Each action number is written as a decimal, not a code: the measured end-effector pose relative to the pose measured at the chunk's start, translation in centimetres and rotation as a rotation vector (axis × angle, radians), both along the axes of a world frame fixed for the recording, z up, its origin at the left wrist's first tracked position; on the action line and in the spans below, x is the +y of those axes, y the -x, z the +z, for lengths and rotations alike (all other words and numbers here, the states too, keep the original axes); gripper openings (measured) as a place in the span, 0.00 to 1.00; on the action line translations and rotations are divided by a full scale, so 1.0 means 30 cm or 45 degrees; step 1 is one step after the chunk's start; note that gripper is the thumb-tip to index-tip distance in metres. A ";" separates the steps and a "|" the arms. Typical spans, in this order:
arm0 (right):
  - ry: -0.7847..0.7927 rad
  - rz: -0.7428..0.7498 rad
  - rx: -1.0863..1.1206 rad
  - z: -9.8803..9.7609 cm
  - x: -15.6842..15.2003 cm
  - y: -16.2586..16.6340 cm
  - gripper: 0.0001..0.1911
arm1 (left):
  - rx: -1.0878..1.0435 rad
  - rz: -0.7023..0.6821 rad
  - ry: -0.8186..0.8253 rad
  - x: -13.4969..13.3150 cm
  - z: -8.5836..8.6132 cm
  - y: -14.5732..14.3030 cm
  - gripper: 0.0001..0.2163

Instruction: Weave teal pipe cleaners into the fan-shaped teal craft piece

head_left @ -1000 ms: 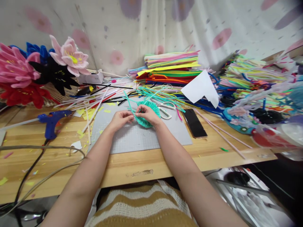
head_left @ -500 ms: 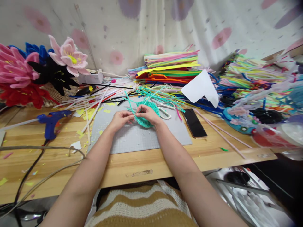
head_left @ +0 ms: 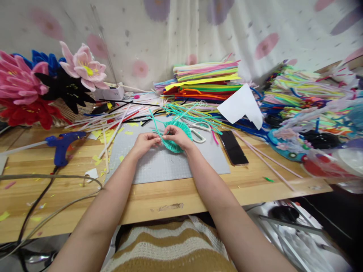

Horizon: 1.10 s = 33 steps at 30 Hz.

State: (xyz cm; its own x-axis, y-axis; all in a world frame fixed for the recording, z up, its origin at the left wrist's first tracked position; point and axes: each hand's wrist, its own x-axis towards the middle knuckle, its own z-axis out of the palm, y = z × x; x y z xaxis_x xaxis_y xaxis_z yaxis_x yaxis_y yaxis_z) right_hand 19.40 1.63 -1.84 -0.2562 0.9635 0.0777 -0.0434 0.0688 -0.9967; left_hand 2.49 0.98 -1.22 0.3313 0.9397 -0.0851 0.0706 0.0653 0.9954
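Observation:
Over the grey cutting mat [head_left: 159, 170] is a round teal piece [head_left: 185, 130] made of pipe cleaners, with loose ends standing up at its left side. My right hand [head_left: 176, 137] is closed in a pinch at the piece's left edge and covers part of it. My left hand [head_left: 146, 144] is closed too, thumb and fingertips pinched together beside the right fingertips, where a teal pipe cleaner [head_left: 155, 122] rises. What lies exactly between the left fingertips is too small to make out. White-handled scissors [head_left: 199, 136] lie just right of the round piece.
A blue glue gun [head_left: 62, 145] with its cord lies at the left, below pipe-cleaner flowers [head_left: 85, 67]. Teal pipe cleaners [head_left: 184, 111] and stacked coloured bundles [head_left: 205, 81] are at the back. A phone [head_left: 234, 148] and white paper [head_left: 241, 104] lie to the right.

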 end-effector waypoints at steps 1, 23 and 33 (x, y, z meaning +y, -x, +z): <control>0.008 -0.003 0.005 0.000 0.000 -0.001 0.14 | -0.003 0.004 -0.004 0.001 0.000 -0.002 0.15; 0.076 0.024 0.089 -0.006 0.005 -0.004 0.16 | -0.043 0.012 -0.015 -0.004 0.011 -0.013 0.15; -0.112 -0.074 -0.185 0.009 -0.009 0.018 0.12 | -0.044 0.068 0.072 -0.006 -0.019 -0.003 0.16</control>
